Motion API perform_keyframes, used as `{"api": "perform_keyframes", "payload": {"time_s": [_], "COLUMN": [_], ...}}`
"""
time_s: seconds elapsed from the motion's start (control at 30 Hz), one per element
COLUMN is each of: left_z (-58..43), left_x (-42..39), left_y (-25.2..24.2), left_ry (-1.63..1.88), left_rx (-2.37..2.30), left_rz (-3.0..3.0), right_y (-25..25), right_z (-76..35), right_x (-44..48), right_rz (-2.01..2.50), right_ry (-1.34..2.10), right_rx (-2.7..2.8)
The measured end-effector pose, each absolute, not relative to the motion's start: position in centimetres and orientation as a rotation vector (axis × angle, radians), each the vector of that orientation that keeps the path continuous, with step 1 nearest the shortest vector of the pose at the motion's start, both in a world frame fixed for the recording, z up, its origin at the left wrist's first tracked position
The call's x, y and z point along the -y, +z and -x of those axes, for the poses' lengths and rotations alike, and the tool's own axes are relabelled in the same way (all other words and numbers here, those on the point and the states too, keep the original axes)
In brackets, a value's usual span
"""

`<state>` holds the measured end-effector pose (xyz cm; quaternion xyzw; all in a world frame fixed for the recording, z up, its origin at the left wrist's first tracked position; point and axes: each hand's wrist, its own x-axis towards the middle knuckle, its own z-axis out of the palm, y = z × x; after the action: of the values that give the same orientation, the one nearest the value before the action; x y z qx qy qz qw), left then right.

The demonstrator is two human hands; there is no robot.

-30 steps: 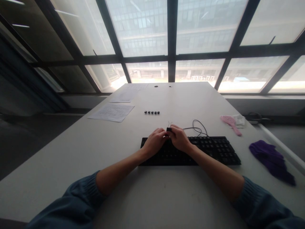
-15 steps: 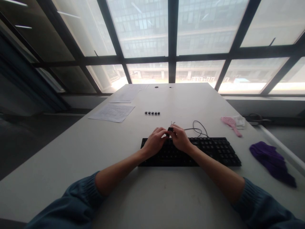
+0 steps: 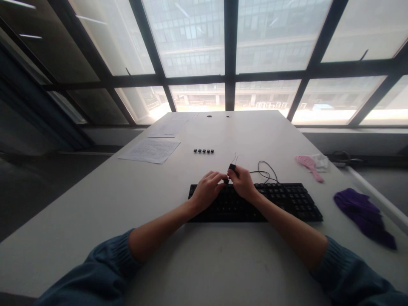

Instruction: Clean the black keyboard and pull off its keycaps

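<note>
- Currently, your right hand (image 3: 245,186) grips the black handle of a wire keycap puller (image 3: 232,167), fingers closed around it, the two thin wires rising free toward 1 o'clock.
- Just beside it at 9 o'clock, your left hand (image 3: 206,189) pinches a small black keycap (image 3: 226,181) between thumb and fingers; whether it touches anything below cannot be told.
- Beneath both hands, a black keyboard (image 3: 237,210) lies flat on the white table (image 3: 219,263), its cable (image 3: 270,169) looped at 2 o'clock.
- Beyond the keyboard at 11 o'clock, five dark keycaps (image 3: 204,151) sit in a neat row.
- Farther out at 10 o'clock, paper sheets (image 3: 151,151) line the table's edge.
- Toward 3 o'clock, a pink hairbrush (image 3: 307,162) lies against a crumpled white item (image 3: 321,163); nearer 4 o'clock, a purple cloth (image 3: 363,216) is bunched.
</note>
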<state>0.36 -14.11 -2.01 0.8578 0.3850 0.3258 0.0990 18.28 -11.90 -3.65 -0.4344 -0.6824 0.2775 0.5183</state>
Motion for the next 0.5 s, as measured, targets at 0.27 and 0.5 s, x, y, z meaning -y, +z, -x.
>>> {"api": "perform_keyframes", "payload": {"time_s": [0.27, 0.5], "left_z": [-0.6, 0.8], "left_x": [14.3, 10.7], "left_y": [-1.9, -0.1], "left_ry": [0.995, 1.064], "left_rx": [-1.153, -1.265], "left_rz": [-2.573, -2.372], "right_y": [-3.8, -4.1], "right_z": [-18.2, -18.1], "right_x": [11.7, 11.2], "right_rz": [1.081, 1.098], "right_ry": [0.641, 0.668], "right_rx": [1.645, 1.578]}}
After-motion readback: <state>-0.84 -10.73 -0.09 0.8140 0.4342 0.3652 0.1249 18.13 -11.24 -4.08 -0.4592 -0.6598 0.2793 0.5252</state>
